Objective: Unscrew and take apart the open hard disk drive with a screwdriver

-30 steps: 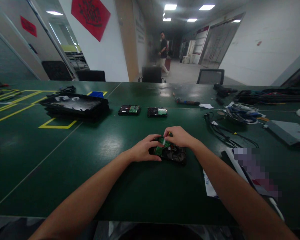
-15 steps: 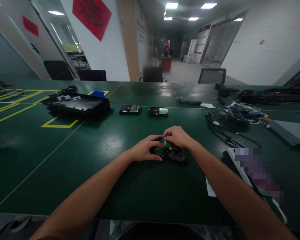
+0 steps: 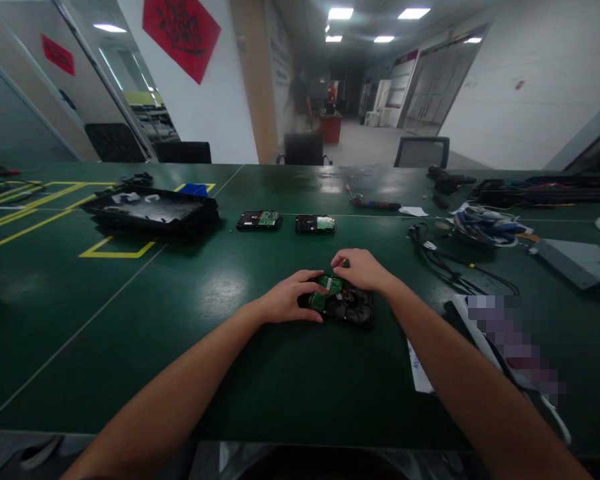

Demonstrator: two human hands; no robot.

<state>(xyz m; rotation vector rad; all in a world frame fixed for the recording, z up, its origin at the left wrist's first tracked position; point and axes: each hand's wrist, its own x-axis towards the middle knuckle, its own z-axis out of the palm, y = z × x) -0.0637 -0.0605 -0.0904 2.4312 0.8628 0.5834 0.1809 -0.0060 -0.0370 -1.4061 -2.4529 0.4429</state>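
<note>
A black hard drive (image 3: 347,305) with a green circuit board (image 3: 325,297) lies on the green table (image 3: 180,347) straight ahead. My left hand (image 3: 287,300) is closed round the drive's left end and holds it down. Over the drive's far edge my right hand (image 3: 361,268) is pinched shut on a small tool with a yellow-green tip. What exactly the tool is I cannot make out. Two more hard drives (image 3: 259,220) (image 3: 315,224) lie side by side farther back on the table.
A black tray (image 3: 150,212) sits at the back left beside yellow floor-style markings. Cables (image 3: 445,260), a coil of wires (image 3: 485,227), a screwdriver (image 3: 375,204) and a grey flat box (image 3: 577,261) crowd the right side. Papers (image 3: 420,373) lie near my right forearm. Chairs stand behind the table.
My right hand has shifted slightly to the right and back along the drive's far edge. The left hand keeps its hold. The person in the corridor has walked farther away.
</note>
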